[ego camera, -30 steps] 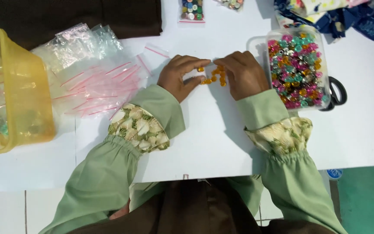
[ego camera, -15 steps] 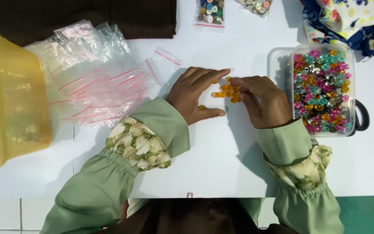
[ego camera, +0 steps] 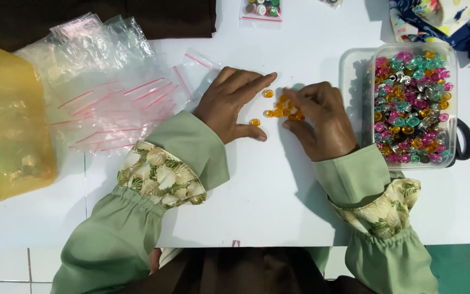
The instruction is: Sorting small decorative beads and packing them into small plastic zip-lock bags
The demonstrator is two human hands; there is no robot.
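Hands [ego camera: 278,111] flat beside orange beads [ego camera: 284,108]

White table top [ego camera: 278,218], white tiled floor [ego camera: 6,269], green floor patch [ego camera: 463,272], even light

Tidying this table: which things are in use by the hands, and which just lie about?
In use: orange beads, left hand, right hand.
Lying about: clear box of mixed beads, zip bags, yellow tub, filled bead bag.
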